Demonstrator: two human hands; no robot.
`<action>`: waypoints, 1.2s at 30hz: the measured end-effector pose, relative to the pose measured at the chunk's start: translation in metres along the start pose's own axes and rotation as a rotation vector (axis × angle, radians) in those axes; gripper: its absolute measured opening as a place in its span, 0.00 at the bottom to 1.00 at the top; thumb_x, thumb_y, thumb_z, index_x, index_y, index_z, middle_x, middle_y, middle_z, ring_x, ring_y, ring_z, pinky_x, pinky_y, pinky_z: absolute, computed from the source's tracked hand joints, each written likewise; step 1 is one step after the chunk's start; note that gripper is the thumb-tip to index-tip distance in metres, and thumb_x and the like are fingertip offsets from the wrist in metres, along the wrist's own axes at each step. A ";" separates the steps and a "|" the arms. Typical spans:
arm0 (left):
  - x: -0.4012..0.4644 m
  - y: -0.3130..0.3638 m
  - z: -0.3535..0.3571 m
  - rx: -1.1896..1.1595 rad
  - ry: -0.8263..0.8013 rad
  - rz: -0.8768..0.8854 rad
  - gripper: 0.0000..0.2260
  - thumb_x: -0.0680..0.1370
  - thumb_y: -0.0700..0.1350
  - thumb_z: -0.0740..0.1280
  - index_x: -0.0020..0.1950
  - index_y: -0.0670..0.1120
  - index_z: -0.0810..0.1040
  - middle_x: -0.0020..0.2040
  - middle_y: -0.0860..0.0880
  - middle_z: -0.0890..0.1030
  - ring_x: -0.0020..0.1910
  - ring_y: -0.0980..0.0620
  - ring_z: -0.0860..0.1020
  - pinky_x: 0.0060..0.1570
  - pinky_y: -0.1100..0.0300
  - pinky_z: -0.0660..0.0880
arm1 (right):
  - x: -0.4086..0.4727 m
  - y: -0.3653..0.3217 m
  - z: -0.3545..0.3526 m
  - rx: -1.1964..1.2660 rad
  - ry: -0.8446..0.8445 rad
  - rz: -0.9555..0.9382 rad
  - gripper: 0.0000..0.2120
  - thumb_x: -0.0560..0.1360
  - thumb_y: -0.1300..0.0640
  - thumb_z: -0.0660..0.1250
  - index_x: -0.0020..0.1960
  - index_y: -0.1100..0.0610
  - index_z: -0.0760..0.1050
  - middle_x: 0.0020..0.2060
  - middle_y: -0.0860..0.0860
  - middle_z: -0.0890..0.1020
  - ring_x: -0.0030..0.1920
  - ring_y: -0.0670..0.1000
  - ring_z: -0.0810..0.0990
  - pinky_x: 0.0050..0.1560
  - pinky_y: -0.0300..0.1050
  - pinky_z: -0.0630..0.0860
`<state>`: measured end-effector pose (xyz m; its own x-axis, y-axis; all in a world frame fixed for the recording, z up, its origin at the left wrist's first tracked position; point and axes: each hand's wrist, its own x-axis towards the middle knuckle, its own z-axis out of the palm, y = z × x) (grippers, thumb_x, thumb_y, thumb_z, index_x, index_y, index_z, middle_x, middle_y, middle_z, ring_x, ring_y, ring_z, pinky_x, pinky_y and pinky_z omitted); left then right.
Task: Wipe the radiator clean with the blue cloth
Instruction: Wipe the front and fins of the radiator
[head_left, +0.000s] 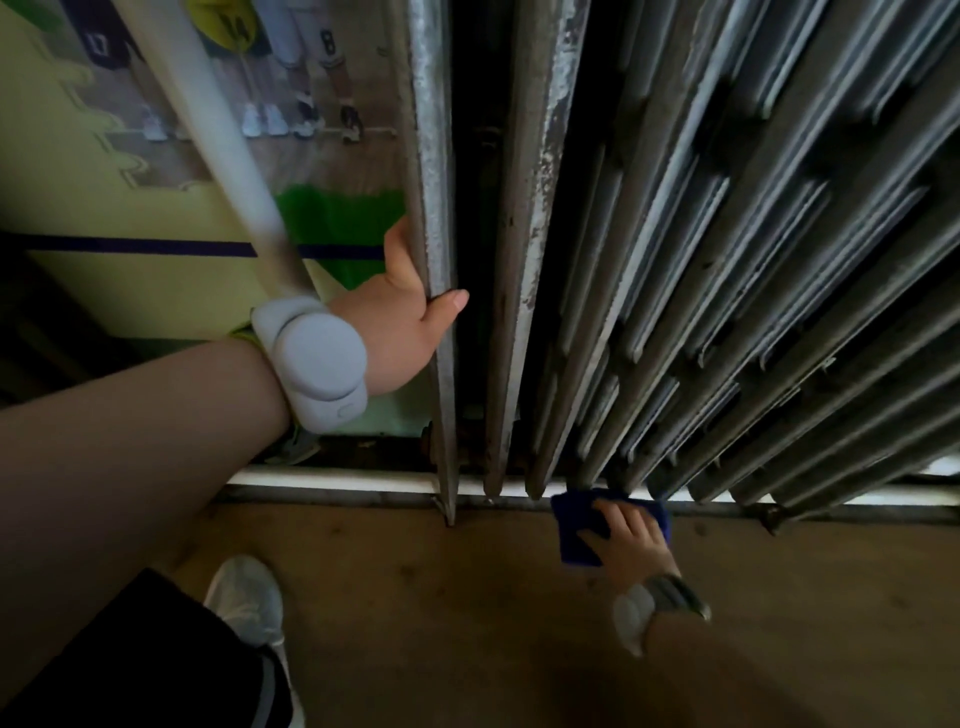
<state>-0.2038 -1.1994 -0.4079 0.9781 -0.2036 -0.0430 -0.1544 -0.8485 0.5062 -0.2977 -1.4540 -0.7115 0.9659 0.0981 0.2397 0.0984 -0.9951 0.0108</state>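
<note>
Left hand (402, 317) clasped around radiator (675, 234) edge, right hand (631, 535) gripping blue cloth (576, 540).

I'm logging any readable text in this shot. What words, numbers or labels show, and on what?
"17": dark jersey on the wall poster.
"14": yellow jersey on the same poster, slightly blurred.
"8": white shorts on the same poster.
Radiator, blue cloth, wrist bands: no readable text.
</note>
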 end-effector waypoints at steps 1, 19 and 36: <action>0.000 0.000 -0.001 0.010 -0.005 0.005 0.34 0.81 0.54 0.53 0.75 0.43 0.34 0.47 0.45 0.76 0.45 0.44 0.77 0.44 0.61 0.65 | -0.002 -0.006 0.004 0.058 -0.099 0.095 0.17 0.72 0.46 0.69 0.61 0.46 0.76 0.62 0.53 0.72 0.62 0.60 0.70 0.60 0.54 0.73; 0.001 0.015 -0.052 -0.162 -0.026 0.071 0.31 0.79 0.61 0.48 0.76 0.44 0.49 0.63 0.38 0.73 0.57 0.39 0.74 0.47 0.58 0.66 | 0.040 -0.064 -0.233 0.407 0.542 0.226 0.28 0.64 0.75 0.60 0.59 0.56 0.78 0.60 0.56 0.67 0.58 0.62 0.69 0.59 0.58 0.71; -0.006 0.010 -0.086 -0.387 -0.115 0.234 0.28 0.80 0.60 0.44 0.77 0.52 0.42 0.70 0.43 0.68 0.54 0.40 0.76 0.47 0.53 0.72 | 0.172 -0.085 -0.503 -0.014 0.955 0.066 0.28 0.68 0.72 0.58 0.66 0.56 0.73 0.68 0.62 0.64 0.66 0.65 0.64 0.66 0.48 0.62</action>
<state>-0.1990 -1.1647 -0.3281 0.8981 -0.4391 0.0271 -0.2845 -0.5327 0.7971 -0.2602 -1.3588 -0.1824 0.3650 -0.0040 0.9310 0.0422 -0.9989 -0.0208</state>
